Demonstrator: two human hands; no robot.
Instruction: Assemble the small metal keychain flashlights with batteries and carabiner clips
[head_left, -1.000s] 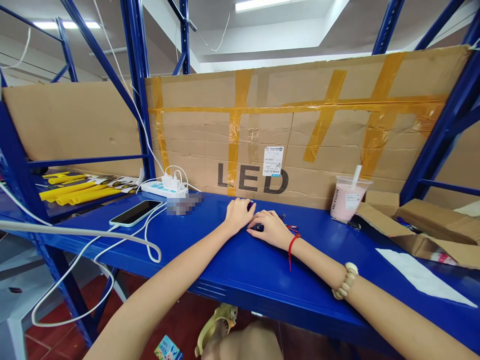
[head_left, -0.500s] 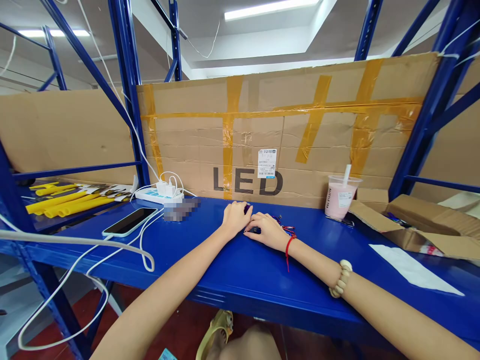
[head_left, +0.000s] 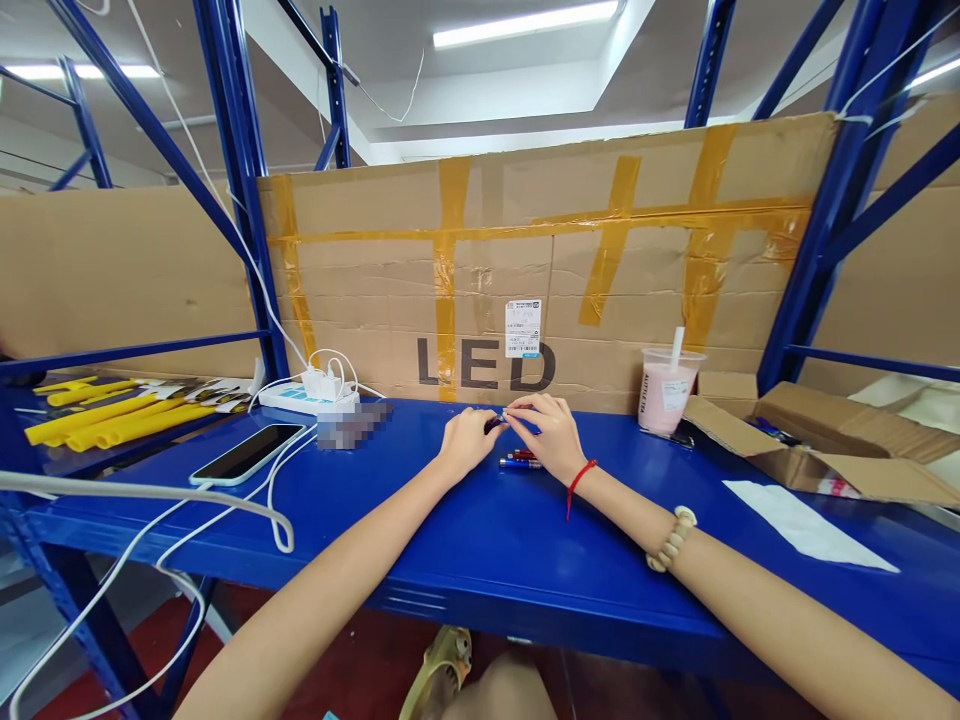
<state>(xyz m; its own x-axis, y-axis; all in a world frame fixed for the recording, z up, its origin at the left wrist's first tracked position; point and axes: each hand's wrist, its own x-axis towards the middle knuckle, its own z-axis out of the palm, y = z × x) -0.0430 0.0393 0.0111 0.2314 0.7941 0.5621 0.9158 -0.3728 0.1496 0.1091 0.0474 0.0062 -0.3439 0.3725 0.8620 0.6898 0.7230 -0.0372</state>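
Note:
My left hand (head_left: 466, 441) is closed around a small dark pen-like piece (head_left: 494, 424), most of it hidden by the fingers. My right hand (head_left: 547, 432) meets it from the right, thumb and fingers pinched at the tip of that piece. Whether a separate small part sits in the right fingertips is too small to tell. Just below the hands, on the blue shelf top (head_left: 450, 520), lie several blue and red pens (head_left: 520, 460), partly covered by my right hand.
At right are a pink drink cup (head_left: 664, 390), an open cardboard box (head_left: 810, 465) and a white paper sheet (head_left: 810, 525). A phone (head_left: 249, 453), a power strip (head_left: 307, 398) and loose white cables lie left. A large cardboard panel (head_left: 360, 300) stands behind.
My right hand has lifted from the shelf top and turned, its fingertips now pinched at the piece in my left hand. The pens beneath show more plainly. The view has shifted slightly.

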